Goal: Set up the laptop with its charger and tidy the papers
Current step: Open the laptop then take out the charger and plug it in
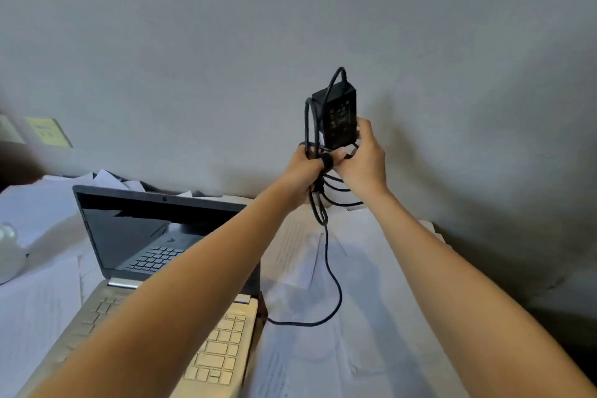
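You held the charger brick [339,116] upright in front of the wall, well above the laptop [155,255]. Your right hand [363,158] was curled round its lower end. Your left hand [305,168] was closed in a fist on the coiled cable [315,203], just beside a dark strap [327,162] binding the loops. One loose lead [336,294] hung from the bundle and ran down over the papers [355,268] to the laptop's right edge. Whether it was seated in a port there could not be seen. The laptop stood open with its screen dark, among scattered sheets. The step in hand looked to be freeing the cable, and it would have gone best if you had slipped the strap off first while the right hand steadied the brick. Then you could have let the loops drop one at a time rather than pulling, since a tug on the hanging lead could have dragged the laptop or ruffled the sheets. Lowering both hands would have put slack in that lead. The wall socket [48,131] sat far to the left, so you needed to unwind enough length to reach it.
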